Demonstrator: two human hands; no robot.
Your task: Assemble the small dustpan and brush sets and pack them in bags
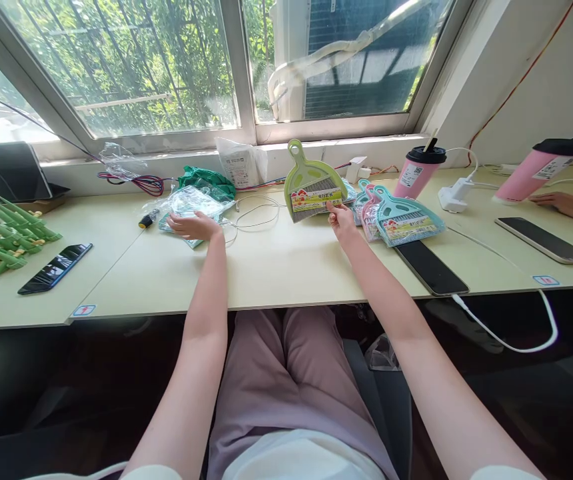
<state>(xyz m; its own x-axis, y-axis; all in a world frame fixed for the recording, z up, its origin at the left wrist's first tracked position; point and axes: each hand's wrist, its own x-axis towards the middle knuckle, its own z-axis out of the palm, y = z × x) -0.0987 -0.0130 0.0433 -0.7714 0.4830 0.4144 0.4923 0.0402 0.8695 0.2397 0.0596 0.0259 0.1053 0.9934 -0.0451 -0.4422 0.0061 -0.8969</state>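
A green dustpan [311, 170] with a grey-bristled brush and a printed label stands raised over the desk, and my right hand [341, 220] pinches its lower right corner. Beside that hand lie more dustpan sets, a blue one [409, 217] on top and a pink one [368, 217] partly covered. To the left, my left hand [194, 227] has its fingers stretched out at a heap of clear plastic bags [199, 199]. Whether it touches them I cannot tell. Behind the bags sits a crumpled green bag [209, 179].
Phones [431, 267] lie along the desk's front. Pink cups [419, 173] with black lids stand right, near a white power adapter [455, 197]. Another person's hand [566, 205] rests at far right. Green plant-like stalks [6, 233] and a screwdriver-like handle [148, 219] lie left.
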